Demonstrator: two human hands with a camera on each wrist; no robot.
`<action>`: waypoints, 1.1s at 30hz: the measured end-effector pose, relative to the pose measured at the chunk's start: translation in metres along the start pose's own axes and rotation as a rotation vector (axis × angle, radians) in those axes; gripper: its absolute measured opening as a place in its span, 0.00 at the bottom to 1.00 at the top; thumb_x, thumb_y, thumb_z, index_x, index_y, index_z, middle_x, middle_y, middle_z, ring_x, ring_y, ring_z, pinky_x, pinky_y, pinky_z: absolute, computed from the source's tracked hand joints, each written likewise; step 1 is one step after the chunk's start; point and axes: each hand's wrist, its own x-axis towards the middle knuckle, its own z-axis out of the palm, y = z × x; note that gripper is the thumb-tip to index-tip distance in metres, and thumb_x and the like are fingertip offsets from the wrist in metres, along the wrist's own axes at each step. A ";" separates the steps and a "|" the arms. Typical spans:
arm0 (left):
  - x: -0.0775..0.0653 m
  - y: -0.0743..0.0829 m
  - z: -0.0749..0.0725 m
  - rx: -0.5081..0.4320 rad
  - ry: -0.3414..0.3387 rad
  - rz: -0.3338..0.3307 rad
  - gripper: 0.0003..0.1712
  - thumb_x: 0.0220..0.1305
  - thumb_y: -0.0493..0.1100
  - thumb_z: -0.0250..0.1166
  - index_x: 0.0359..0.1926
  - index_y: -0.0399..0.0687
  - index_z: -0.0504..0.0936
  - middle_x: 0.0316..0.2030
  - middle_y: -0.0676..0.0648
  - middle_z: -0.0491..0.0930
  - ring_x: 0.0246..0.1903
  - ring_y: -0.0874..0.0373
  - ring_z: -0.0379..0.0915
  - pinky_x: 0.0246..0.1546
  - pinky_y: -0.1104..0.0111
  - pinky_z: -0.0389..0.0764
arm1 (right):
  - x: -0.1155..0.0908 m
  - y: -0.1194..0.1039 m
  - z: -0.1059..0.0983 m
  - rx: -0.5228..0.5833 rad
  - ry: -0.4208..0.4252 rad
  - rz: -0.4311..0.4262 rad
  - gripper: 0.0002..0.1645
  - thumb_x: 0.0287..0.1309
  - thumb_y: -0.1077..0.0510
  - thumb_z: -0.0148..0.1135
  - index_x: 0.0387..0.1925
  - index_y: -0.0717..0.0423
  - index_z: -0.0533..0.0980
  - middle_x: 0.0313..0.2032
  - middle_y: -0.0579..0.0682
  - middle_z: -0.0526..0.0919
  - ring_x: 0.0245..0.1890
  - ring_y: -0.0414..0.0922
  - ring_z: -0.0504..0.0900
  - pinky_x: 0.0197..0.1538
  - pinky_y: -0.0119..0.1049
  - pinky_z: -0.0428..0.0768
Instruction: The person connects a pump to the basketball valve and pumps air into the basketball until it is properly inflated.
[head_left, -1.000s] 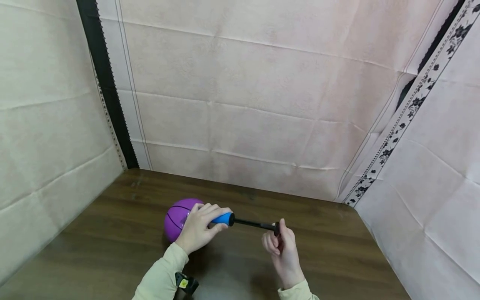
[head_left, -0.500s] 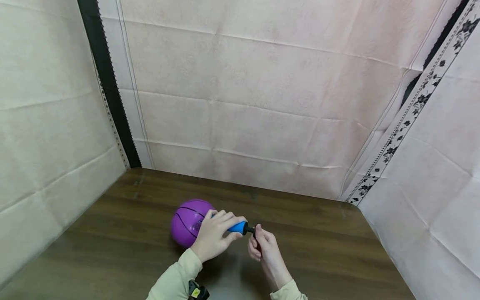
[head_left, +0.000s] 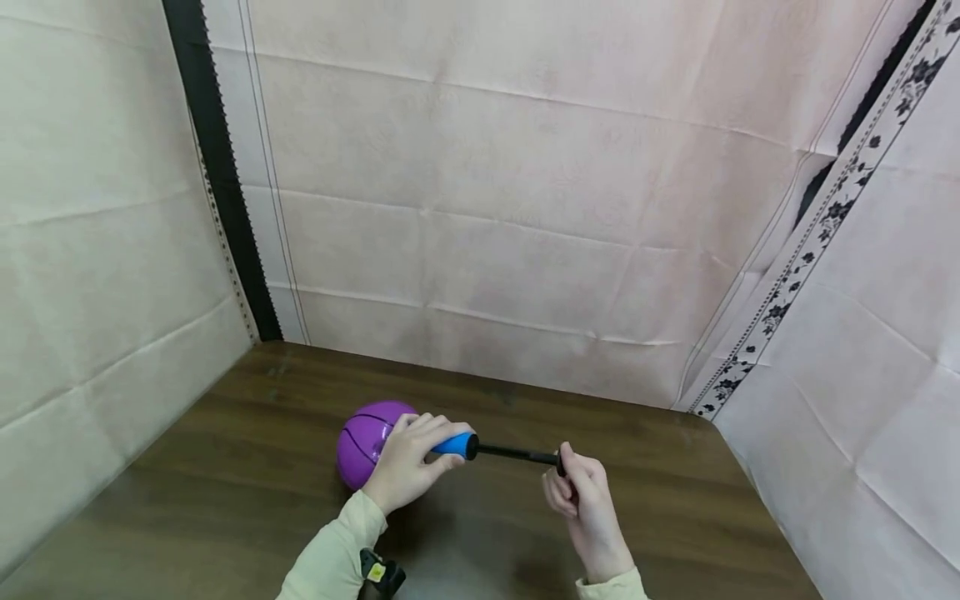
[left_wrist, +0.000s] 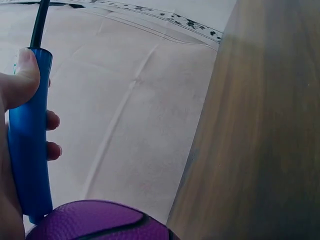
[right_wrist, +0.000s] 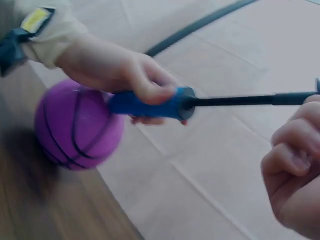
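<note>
A purple ball (head_left: 362, 446) with black lines is at the left end of a blue hand pump (left_wrist: 31, 145). My left hand (head_left: 408, 462) grips the pump's blue barrel, thumb on one side and fingertips showing on the other in the left wrist view. From the barrel a black rod (head_left: 517, 453) runs out to the right, well extended. My right hand (head_left: 588, 504) holds the black handle at the rod's end with curled fingers. The barrel's end meets the ball (right_wrist: 80, 125) in the right wrist view; the joint itself is too blurred to make out.
A brown wooden table (head_left: 247, 500) lies beneath the hands. Pale creased cloth (head_left: 480, 208) hangs behind it and at both sides, with a flowered border (head_left: 795, 275) at the right. A black device (head_left: 381, 572) is strapped to the left wrist.
My right hand first pushed the handle left, close to the barrel, then drew it back out to the right. The ball and left hand shifted right, then slightly back left.
</note>
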 end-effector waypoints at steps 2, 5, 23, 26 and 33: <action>0.000 0.000 0.000 0.025 0.003 0.004 0.20 0.59 0.52 0.67 0.54 0.66 0.79 0.40 0.61 0.82 0.39 0.67 0.73 0.50 0.57 0.69 | -0.001 -0.002 -0.004 0.018 -0.023 -0.034 0.31 0.77 0.61 0.23 0.13 0.56 0.51 0.08 0.50 0.49 0.08 0.47 0.45 0.14 0.33 0.48; 0.000 0.000 0.002 0.063 0.019 0.011 0.20 0.60 0.54 0.65 0.54 0.65 0.79 0.40 0.61 0.82 0.40 0.66 0.74 0.50 0.57 0.69 | 0.001 0.000 -0.004 0.006 -0.014 0.021 0.30 0.78 0.58 0.24 0.14 0.57 0.51 0.08 0.48 0.50 0.09 0.44 0.46 0.14 0.33 0.47; -0.002 0.021 0.013 -0.011 -0.042 0.038 0.18 0.67 0.56 0.58 0.56 0.64 0.76 0.40 0.61 0.81 0.39 0.68 0.72 0.48 0.63 0.68 | 0.003 0.014 0.013 -0.038 0.038 0.273 0.31 0.77 0.52 0.36 0.15 0.60 0.52 0.09 0.41 0.54 0.10 0.38 0.50 0.18 0.37 0.43; -0.001 0.016 0.009 -0.001 -0.037 0.021 0.18 0.66 0.55 0.59 0.56 0.64 0.77 0.41 0.62 0.81 0.39 0.68 0.72 0.48 0.62 0.69 | 0.001 0.003 0.005 0.018 0.001 0.099 0.31 0.78 0.59 0.30 0.12 0.55 0.50 0.08 0.46 0.50 0.09 0.43 0.46 0.16 0.35 0.45; -0.001 0.011 0.005 0.033 -0.007 0.009 0.18 0.65 0.56 0.60 0.55 0.62 0.78 0.41 0.60 0.82 0.40 0.67 0.74 0.48 0.61 0.69 | 0.001 -0.001 0.000 0.074 -0.073 -0.055 0.31 0.77 0.62 0.23 0.12 0.53 0.50 0.08 0.48 0.49 0.08 0.45 0.44 0.15 0.31 0.47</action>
